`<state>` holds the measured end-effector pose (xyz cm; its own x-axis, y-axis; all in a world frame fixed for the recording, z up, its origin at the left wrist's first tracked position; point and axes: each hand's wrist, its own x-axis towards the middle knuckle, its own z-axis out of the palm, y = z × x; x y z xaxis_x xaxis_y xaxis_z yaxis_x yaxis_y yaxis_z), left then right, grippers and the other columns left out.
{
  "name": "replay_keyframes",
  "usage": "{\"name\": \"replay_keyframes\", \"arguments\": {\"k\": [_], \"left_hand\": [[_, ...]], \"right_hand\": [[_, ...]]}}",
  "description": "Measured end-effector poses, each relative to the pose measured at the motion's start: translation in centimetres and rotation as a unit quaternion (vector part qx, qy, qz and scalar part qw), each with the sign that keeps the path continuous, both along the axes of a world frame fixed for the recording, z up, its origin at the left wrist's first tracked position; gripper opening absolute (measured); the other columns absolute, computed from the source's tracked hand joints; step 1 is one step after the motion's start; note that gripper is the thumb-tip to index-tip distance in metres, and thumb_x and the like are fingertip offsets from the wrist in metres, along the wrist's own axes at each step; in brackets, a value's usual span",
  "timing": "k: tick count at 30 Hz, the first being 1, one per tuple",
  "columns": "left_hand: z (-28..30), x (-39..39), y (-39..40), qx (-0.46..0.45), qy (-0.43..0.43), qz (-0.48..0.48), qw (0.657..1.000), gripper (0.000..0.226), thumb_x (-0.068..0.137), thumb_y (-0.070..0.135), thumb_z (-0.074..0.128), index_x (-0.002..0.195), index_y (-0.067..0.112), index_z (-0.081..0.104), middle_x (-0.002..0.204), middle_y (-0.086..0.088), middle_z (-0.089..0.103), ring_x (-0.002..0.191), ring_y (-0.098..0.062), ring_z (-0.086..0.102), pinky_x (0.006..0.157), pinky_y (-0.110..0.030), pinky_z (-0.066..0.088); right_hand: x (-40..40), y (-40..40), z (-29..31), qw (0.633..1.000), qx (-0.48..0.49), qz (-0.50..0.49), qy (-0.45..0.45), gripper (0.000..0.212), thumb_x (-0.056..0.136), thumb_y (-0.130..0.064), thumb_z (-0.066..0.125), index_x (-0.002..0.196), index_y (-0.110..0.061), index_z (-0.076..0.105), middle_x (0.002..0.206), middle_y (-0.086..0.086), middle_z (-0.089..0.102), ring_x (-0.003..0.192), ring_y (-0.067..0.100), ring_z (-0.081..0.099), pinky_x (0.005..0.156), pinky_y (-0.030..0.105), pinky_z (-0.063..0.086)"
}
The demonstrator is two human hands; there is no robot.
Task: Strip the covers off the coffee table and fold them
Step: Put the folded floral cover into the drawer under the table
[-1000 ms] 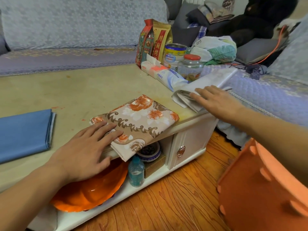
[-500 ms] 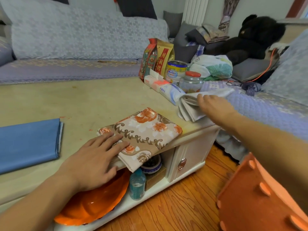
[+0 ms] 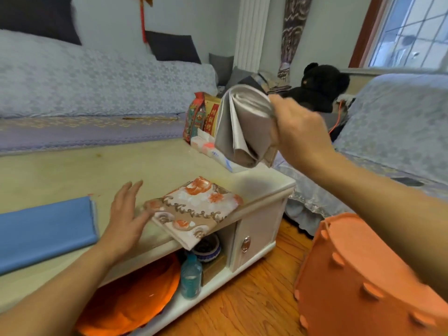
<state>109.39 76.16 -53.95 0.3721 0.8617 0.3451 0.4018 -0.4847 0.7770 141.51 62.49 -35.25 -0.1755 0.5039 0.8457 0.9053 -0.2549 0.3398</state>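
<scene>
- Head view: the right hand (image 3: pixel 294 132) is raised above the far right end of the pale, bare-topped coffee table (image 3: pixel 101 170), fingers clenched round a folded grey-white fabric cover (image 3: pixel 242 127). The bundle hangs in the air, its stacked folds fanning open at the top and its long axis running roughly up and down.
- The left hand (image 3: pixel 126 214) lies flat with fingers straight, grasping nothing, just beside the left edge of a folded floral cover in orange, white and brown (image 3: pixel 194 209); whether the fingertips touch that edge I cannot tell.
- That floral cover lies on the near edge of the table, 1 corner overhanging the open shelf below. A folded blue cover (image 3: pixel 43 229) lies well apart to the left.
- The floral cover sits below and to the left of the lifted bundle, nearer the left hand, so any stacking would likely mean bringing the right hand down and leftward.
- An orange plastic stool (image 3: pixel 363 275) stands on the wooden floor at right.
</scene>
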Motion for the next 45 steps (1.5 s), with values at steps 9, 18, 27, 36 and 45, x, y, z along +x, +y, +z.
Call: {"name": "replay_keyframes", "arguments": {"k": [9, 18, 27, 36, 45], "left_hand": [[17.4, -11.4, -9.5, -0.25, -0.37, -0.233, 0.864, 0.086, 0.09, 0.072, 0.049, 0.154, 0.015, 0.04, 0.151, -0.012, 0.05, 0.139, -0.033, 0.048, 0.113, -0.059, 0.038], [10.1, -31.1, -19.5, -0.358, -0.568, 0.139, 0.728, 0.003, 0.088, 0.007, 0.059, 0.087, 0.004, 0.06, 0.078, -0.008, 0.062, 0.068, -0.016, 0.068, 0.069, -0.024, 0.059], [0.2, -43.1, -29.5, -0.325, -0.411, 0.348, 0.777, 0.017, 0.092, 0.012, 0.058, 0.105, 0.007, 0.066, 0.083, -0.011, 0.076, 0.071, -0.025, 0.074, 0.065, -0.037, 0.06], [-6.9, -47.5, -27.4, -0.407, -0.319, 0.283, 0.807, 0.054, 0.073, 0.015, 0.082, 0.124, 0.008, 0.064, 0.117, -0.022, 0.071, 0.099, -0.037, 0.072, 0.077, -0.043, 0.063], [-11.7, -48.6, -24.8, -0.428, -0.314, 0.271, 0.803, 0.067, 0.073, 0.024, 0.082, 0.133, 0.007, 0.059, 0.123, -0.021, 0.069, 0.115, -0.043, 0.065, 0.106, -0.059, 0.047]], "right_hand": [[-23.4, 1.0, -1.3, 0.96, 0.057, 0.274, -0.007, 0.045, 0.084, -0.003, 0.057, 0.129, -0.003, 0.064, 0.094, 0.015, 0.069, 0.081, 0.036, 0.066, 0.059, 0.045, 0.052], [-50.7, -2.6, -13.3, 0.819, -0.101, 0.565, 0.009, 0.029, 0.098, -0.006, 0.05, 0.119, 0.0, 0.068, 0.093, 0.016, 0.071, 0.077, 0.034, 0.068, 0.062, 0.046, 0.054], [-48.9, -5.9, -19.3, 0.76, -0.16, 0.502, 0.382, 0.032, 0.1, -0.029, 0.044, 0.096, -0.01, 0.069, 0.092, 0.007, 0.069, 0.088, 0.023, 0.059, 0.075, 0.033, 0.039], [-48.7, -4.9, -30.4, 0.019, -0.582, 0.235, 0.778, 0.068, 0.094, -0.06, 0.045, 0.14, -0.01, 0.052, 0.135, 0.015, 0.063, 0.127, 0.029, 0.059, 0.109, 0.049, 0.041], [-48.1, -6.4, -33.2, 0.002, -0.603, 0.211, 0.769, 0.076, 0.067, -0.03, 0.09, 0.134, -0.018, 0.057, 0.131, 0.013, 0.066, 0.119, 0.032, 0.063, 0.092, 0.046, 0.055]]}}
